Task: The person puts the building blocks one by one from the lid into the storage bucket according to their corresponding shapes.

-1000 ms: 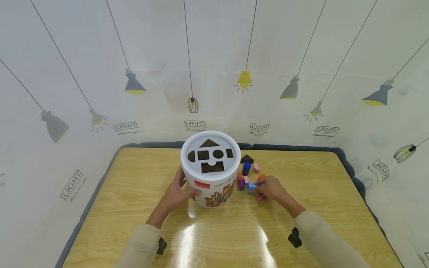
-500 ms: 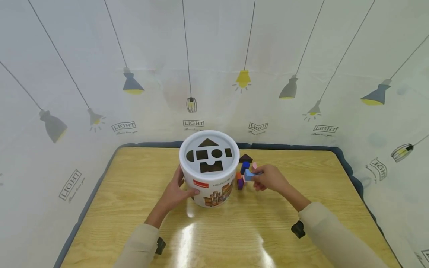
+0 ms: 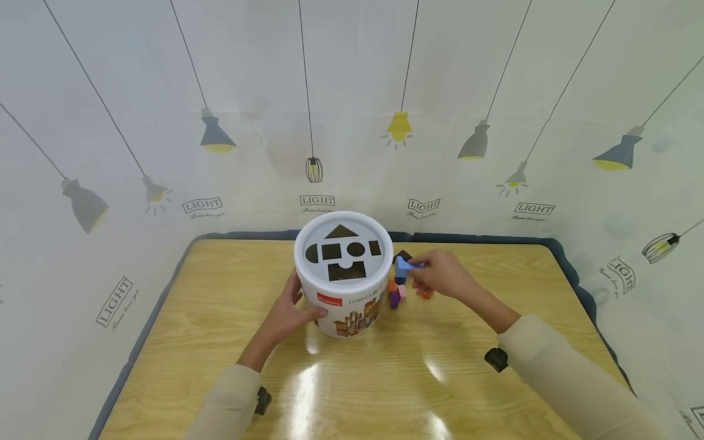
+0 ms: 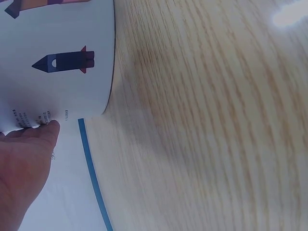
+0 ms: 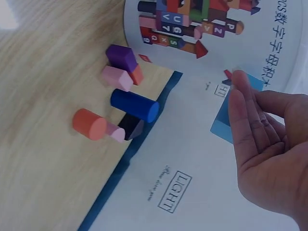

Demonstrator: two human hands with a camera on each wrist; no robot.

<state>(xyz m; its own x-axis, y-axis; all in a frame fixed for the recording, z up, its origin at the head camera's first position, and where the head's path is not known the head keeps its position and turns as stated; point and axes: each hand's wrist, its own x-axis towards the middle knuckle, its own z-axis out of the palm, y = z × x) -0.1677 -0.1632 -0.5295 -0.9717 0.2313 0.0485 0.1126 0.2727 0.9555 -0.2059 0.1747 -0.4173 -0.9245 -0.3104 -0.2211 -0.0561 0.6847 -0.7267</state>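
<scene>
A white toy-block bucket (image 3: 352, 308) stands on the table, its lid (image 3: 375, 269) pierced with shaped holes. My left hand (image 3: 288, 315) holds the bucket's left side, thumb on the front and fingers reaching round behind; those fingers are hidden in the head view. To the right of the bucket, my right hand (image 3: 444, 274) pinches a light blue block (image 3: 401, 267) above the loose blocks, part of it covered by the fingers. In the right wrist view, the block (image 5: 222, 122) shows behind the fingers, with the bucket wall beyond.
Below the right hand lie a blue cylinder (image 5: 134, 105), a purple block (image 5: 121, 57), a pink block (image 5: 117, 78), an orange cylinder (image 5: 89, 124) and a dark triangular block (image 5: 134, 127). A patterned cloth (image 3: 352, 91) hangs behind the wooden table (image 3: 220, 281).
My right hand has lifted the light blue block from the table and carried it up and slightly left toward the bucket. My left hand and the bucket have stayed put.
</scene>
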